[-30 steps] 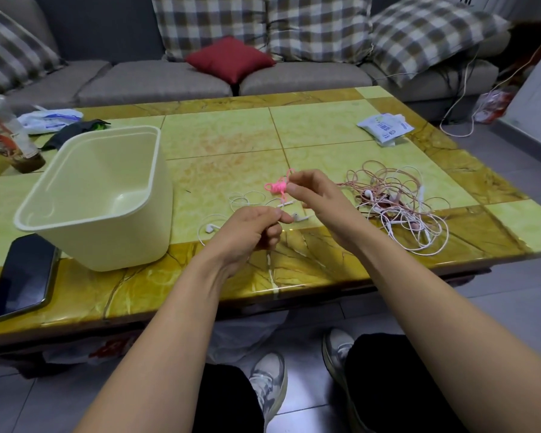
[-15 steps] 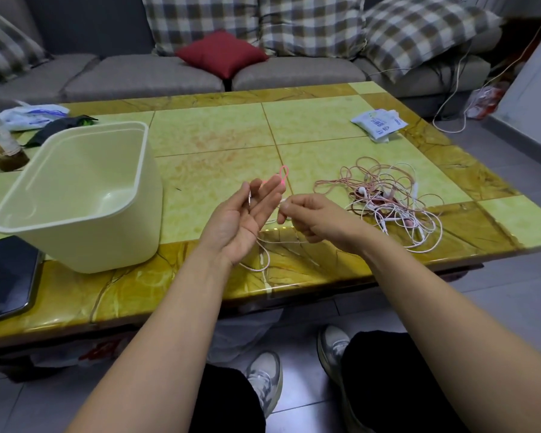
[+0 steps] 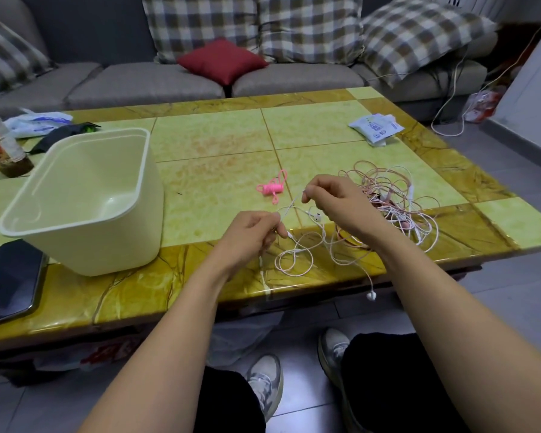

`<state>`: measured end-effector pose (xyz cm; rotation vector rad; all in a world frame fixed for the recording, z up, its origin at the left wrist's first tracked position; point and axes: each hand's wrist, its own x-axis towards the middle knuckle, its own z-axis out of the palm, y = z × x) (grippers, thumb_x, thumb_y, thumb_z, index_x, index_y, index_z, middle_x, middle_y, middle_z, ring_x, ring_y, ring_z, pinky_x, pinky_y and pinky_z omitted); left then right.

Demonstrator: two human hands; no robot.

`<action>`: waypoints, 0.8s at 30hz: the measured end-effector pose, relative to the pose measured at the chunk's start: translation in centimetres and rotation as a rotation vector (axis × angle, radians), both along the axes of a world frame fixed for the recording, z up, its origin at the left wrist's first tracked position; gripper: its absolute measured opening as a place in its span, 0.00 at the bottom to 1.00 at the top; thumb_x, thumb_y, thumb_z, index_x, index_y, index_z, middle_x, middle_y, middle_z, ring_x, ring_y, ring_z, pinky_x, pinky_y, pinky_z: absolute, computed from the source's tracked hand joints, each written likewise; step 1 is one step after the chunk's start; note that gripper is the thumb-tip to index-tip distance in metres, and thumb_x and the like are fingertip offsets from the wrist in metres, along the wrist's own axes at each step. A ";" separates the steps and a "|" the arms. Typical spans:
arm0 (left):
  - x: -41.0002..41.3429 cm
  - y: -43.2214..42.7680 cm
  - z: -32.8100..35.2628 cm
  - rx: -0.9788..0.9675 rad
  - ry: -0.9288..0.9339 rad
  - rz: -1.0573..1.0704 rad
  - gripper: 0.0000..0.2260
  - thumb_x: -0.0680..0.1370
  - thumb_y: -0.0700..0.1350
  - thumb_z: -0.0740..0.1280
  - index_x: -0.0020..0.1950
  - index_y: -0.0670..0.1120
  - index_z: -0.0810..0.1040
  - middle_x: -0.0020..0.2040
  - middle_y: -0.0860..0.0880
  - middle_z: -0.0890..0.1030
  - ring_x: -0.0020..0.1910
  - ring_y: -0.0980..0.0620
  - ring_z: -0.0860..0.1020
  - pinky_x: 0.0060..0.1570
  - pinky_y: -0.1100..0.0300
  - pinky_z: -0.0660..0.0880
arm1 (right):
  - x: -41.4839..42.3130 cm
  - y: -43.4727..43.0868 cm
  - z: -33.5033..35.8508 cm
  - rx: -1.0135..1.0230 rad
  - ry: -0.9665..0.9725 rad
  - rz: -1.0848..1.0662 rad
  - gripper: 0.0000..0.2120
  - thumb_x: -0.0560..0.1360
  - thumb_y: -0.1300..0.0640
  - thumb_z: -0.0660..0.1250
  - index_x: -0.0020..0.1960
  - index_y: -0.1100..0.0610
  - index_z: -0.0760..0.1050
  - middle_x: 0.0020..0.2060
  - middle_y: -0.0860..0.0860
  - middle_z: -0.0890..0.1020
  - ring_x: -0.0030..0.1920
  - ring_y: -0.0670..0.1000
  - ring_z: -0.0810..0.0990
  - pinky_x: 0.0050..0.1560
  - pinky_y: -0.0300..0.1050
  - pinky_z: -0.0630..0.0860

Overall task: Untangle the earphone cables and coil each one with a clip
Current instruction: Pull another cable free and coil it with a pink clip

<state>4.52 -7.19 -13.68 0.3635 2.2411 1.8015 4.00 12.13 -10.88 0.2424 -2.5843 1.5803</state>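
Step in hand looks like freeing one white cable (image 3: 294, 256) from the pile, pre-coiling. Left hand (image 3: 250, 237) pinches it btw thumb & fingertips low over the near edge of the table (image 3: 200, 142); right hand (image 3: 336, 203) pinches the same strand a bit higher & further back, so a short run is taut btw them. The rest lies in loose loops on the table just in front of the left hand, w/ one earbud (image 3: 370, 295) dangling over the table edge. The cable seems to run under the right wrist toward the tangle (image 3: 394, 195) of pink & white cables just right of that hand; can't tell if it's fully clear of it. To do this well, imo: don't yank, since a hard pull would tighten any knot in the tangle. Feed the strand hand over hand, left hand as anchor, right sliding along to feel for crossings, & lift loops out rather than drag them thru. Bring the dangling bud back up first, b/c its weight could pull the loops off the edge. Pink clip (image 3: 272, 187) lies on the table just beyond both hands, touching neither, so it's an easy reach once the cable is free & wound. Cream tub (image 3: 85, 195) stands well to the left, prob. for finished coils
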 end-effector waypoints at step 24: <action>0.5 -1.5 1.6 0.289 -0.204 -0.039 0.13 0.83 0.46 0.58 0.45 0.42 0.76 0.27 0.50 0.73 0.23 0.55 0.68 0.27 0.65 0.65 | -0.9 -3.8 -1.0 -0.090 0.034 0.117 0.10 0.81 0.58 0.64 0.45 0.63 0.77 0.26 0.42 0.72 0.28 0.39 0.68 0.33 0.30 0.64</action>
